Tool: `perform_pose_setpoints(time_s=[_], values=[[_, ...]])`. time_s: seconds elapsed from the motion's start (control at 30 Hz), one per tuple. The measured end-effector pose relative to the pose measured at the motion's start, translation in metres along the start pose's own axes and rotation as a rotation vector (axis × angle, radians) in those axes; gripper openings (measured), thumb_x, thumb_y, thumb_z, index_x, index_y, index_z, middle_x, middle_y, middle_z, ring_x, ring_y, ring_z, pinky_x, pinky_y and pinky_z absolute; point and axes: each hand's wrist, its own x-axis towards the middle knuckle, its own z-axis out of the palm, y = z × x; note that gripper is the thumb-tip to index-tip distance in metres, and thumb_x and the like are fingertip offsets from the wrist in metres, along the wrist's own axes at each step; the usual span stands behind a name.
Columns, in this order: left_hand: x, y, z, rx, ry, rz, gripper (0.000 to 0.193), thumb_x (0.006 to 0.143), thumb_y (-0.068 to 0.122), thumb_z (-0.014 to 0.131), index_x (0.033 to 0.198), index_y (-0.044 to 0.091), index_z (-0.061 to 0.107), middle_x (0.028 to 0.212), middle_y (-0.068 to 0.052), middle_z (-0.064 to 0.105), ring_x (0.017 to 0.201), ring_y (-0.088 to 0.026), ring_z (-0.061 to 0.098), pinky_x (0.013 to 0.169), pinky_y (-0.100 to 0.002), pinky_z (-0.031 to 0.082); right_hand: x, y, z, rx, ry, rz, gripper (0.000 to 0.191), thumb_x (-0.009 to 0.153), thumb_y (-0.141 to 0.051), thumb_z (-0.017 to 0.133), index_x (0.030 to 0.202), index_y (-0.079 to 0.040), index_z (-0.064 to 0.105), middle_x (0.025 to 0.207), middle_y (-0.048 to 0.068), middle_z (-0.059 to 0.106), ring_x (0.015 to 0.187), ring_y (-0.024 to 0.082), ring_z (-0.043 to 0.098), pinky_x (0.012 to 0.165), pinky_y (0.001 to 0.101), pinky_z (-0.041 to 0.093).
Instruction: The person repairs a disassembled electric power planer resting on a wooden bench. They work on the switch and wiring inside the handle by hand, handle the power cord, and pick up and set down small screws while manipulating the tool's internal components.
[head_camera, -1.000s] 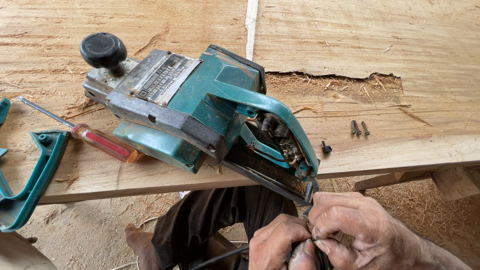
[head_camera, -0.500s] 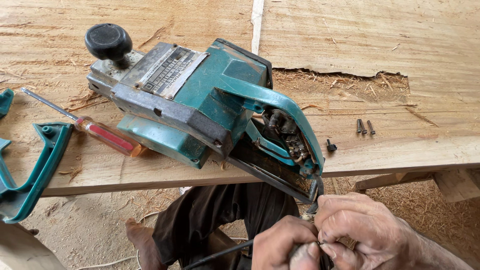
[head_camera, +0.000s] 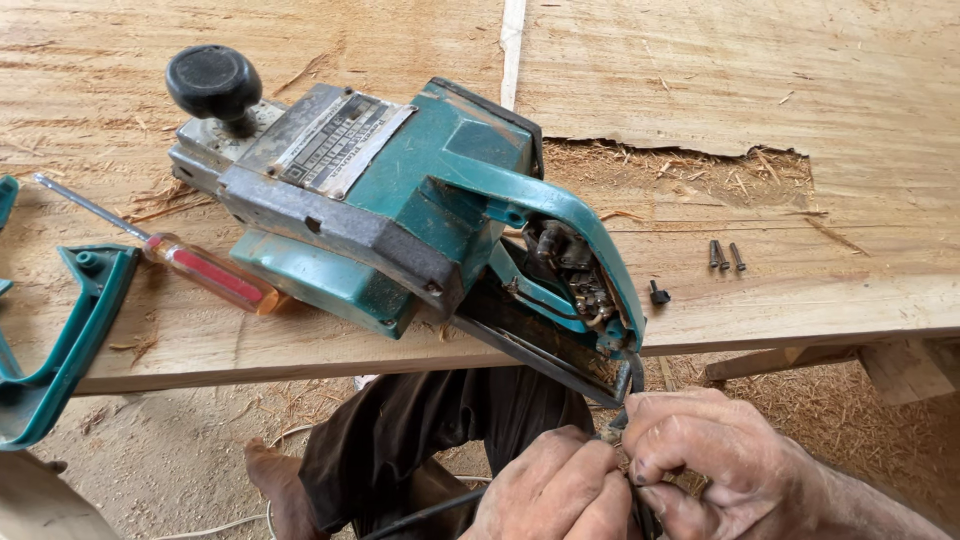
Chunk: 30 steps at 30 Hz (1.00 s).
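A teal and grey electric hand planer (head_camera: 400, 200) lies on its side on a wooden plank table (head_camera: 700, 90). A black knob (head_camera: 213, 82) sits at its far end, and its handle is opened so the inner wiring (head_camera: 575, 275) shows. Below the table edge, my left hand (head_camera: 555, 495) and my right hand (head_camera: 715, 465) pinch the black power cord (head_camera: 630, 470) where it leaves the handle. Both hands press together around the cord and its wires.
A red-handled screwdriver (head_camera: 190, 265) lies left of the planer. The detached teal handle cover (head_camera: 60, 345) rests at the left edge. Two screws (head_camera: 725, 255) and a small black part (head_camera: 657, 294) lie to the right. My leg (head_camera: 420, 440) and sawdust-covered ground are below.
The view has shifted slightly, so the planer sits a little lower and right in frame. My hands stay on the cord near the handle, with small finger movements.
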Motion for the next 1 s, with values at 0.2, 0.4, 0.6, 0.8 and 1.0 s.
perform_pose_setpoints(time_s=[0.2, 0.4, 0.6, 0.8, 1.0], values=[[-0.01, 0.0, 0.001, 0.048, -0.047, -0.005, 0.035, 0.09, 0.005, 0.078, 0.117, -0.006, 0.058, 0.111, -0.021, 0.062, 0.095, -0.032, 0.069, 0.095, -0.048, 0.064, 0.002, 0.003, 0.004, -0.064, 0.03, -0.06, 0.011, 0.094, -0.012, 0.068, 0.092, -0.01, 0.058, 0.082, 0.005, 0.066, 0.071, 0.021, 0.067, 0.064, 0.0376, 0.052], [-0.009, -0.003, 0.005, -0.007, 0.003, -0.033, 0.035, 0.087, 0.004, 0.08, 0.113, -0.005, 0.058, 0.109, -0.02, 0.063, 0.093, -0.032, 0.069, 0.093, -0.045, 0.064, -0.001, 0.008, 0.006, -0.081, 0.048, -0.094, 0.009, 0.093, -0.009, 0.067, 0.095, -0.008, 0.058, 0.084, 0.005, 0.064, 0.069, 0.021, 0.064, 0.058, 0.0359, 0.048], [-0.009, -0.001, -0.005, 0.207, -0.179, 0.065, 0.035, 0.09, 0.003, 0.076, 0.118, -0.003, 0.056, 0.11, -0.019, 0.062, 0.093, -0.028, 0.068, 0.098, -0.047, 0.063, -0.004, 0.008, 0.008, -0.094, 0.043, -0.101, 0.01, 0.092, -0.01, 0.068, 0.094, -0.009, 0.057, 0.086, 0.004, 0.064, 0.072, 0.022, 0.065, 0.06, 0.0364, 0.05], [-0.004, -0.002, -0.01, 0.23, -0.187, 0.103, 0.035, 0.09, 0.002, 0.073, 0.12, -0.005, 0.056, 0.111, -0.021, 0.062, 0.093, -0.029, 0.068, 0.099, -0.048, 0.063, -0.002, 0.007, 0.006, -0.104, 0.049, -0.094, 0.01, 0.092, -0.011, 0.067, 0.094, -0.01, 0.057, 0.086, 0.004, 0.065, 0.072, 0.023, 0.066, 0.062, 0.0358, 0.051], [-0.006, 0.016, 0.003, -0.056, 0.03, -0.286, 0.033, 0.089, 0.012, 0.08, 0.114, 0.001, 0.061, 0.103, -0.016, 0.069, 0.096, -0.028, 0.074, 0.091, -0.041, 0.065, -0.002, 0.001, 0.003, -0.022, 0.094, -0.056, 0.013, 0.092, -0.013, 0.066, 0.095, -0.009, 0.054, 0.081, 0.004, 0.064, 0.067, 0.021, 0.063, 0.06, 0.0362, 0.051]])
